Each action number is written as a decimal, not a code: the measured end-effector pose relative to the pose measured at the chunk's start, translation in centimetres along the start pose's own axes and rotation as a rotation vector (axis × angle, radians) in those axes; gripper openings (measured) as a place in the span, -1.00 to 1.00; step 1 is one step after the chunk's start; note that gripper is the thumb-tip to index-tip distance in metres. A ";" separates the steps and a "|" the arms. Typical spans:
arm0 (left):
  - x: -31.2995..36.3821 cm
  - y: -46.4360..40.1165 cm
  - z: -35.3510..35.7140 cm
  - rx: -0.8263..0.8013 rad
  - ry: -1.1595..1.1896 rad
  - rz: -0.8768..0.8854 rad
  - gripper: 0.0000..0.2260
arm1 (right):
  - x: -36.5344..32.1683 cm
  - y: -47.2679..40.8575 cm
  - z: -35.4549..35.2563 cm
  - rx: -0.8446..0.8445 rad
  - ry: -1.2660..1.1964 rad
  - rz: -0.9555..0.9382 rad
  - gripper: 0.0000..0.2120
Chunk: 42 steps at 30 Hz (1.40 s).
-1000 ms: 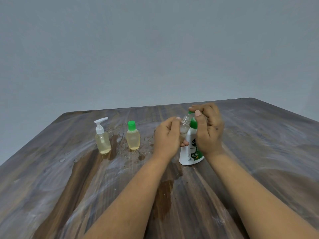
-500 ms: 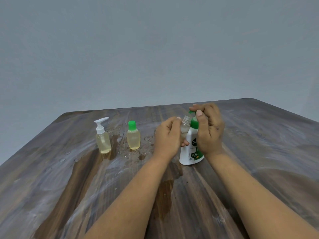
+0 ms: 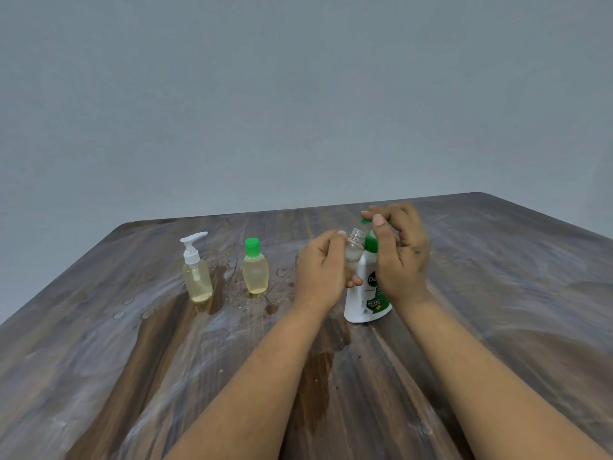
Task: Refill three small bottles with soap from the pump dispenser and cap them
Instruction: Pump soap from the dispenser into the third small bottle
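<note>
On the wet wooden table (image 3: 497, 293), right of centre, stands the white pump dispenser (image 3: 363, 300); the right hand (image 3: 399, 257) curls over its green top. Beside it, the left hand (image 3: 323, 270) grips a clear uncapped bottle (image 3: 354, 247) at the spout. Far left stand the pump-topped bottle (image 3: 196, 277) and green-capped bottle (image 3: 255, 270).

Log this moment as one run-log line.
step: filling third bottle | left hand: holds open clear bottle at spout | right hand: on soap dispenser pump | pump-top bottle, green-capped bottle: filled, capped

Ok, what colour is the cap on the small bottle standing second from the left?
Green cap, seen clearly in the head view.
</note>
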<state>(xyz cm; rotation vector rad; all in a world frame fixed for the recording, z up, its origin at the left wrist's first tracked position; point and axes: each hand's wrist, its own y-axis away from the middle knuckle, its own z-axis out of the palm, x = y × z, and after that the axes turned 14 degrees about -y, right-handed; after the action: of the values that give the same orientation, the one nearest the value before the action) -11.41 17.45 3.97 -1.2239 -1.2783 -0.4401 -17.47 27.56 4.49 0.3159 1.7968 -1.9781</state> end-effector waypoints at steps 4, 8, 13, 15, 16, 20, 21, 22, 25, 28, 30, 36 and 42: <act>0.0 0.0 0.1 0.009 0.001 -0.007 -0.68 | 0.0 0.0 0.1 0.020 -0.006 0.016 -0.70; -0.1 0.0 0.1 0.006 0.018 -0.018 -0.69 | 0.2 0.1 0.4 0.048 -0.003 0.018 -0.77; -0.1 0.0 0.1 0.003 0.012 -0.020 -0.69 | 0.3 0.3 0.3 0.042 0.024 -0.020 -0.71; 0.0 0.0 0.1 0.002 0.011 -0.019 -0.68 | 0.2 0.3 0.2 0.040 0.005 -0.021 -0.68; 0.0 0.0 0.1 0.002 0.009 -0.016 -0.68 | 0.1 0.3 0.2 0.046 -0.018 -0.003 -0.67; 0.0 0.0 0.1 0.008 0.018 -0.021 -0.68 | 0.2 0.3 0.3 0.042 -0.010 -0.001 -0.69; -0.1 0.0 0.1 0.006 0.025 -0.023 -0.69 | 0.2 0.2 0.4 0.042 0.003 -0.003 -0.71; -0.1 0.0 0.1 0.003 0.028 -0.021 -0.69 | 0.3 0.2 0.4 0.043 0.015 -0.004 -0.71; -0.1 0.1 0.1 -0.004 0.024 -0.010 -0.69 | 0.5 0.1 0.4 0.046 0.051 0.004 -0.66; -0.1 0.2 0.0 -0.010 0.023 0.005 -0.69 | 0.4 0.4 0.0 0.031 0.051 -0.030 -0.68; 0.0 0.2 0.0 -0.005 0.013 0.006 -0.69 | 0.4 0.5 -0.2 0.017 0.049 -0.054 -0.69; 0.0 0.1 0.1 -0.007 0.034 0.001 -0.70 | 0.6 0.3 0.0 0.016 0.036 -0.034 -0.75; -0.2 0.1 0.1 0.004 0.015 0.013 -0.68 | 0.3 0.1 0.1 0.032 0.055 -0.017 -0.66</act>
<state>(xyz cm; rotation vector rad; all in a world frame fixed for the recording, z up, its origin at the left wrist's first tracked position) -11.42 17.51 3.69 -1.2226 -1.2579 -0.4364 -17.67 27.38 4.34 0.3697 1.8083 -2.0305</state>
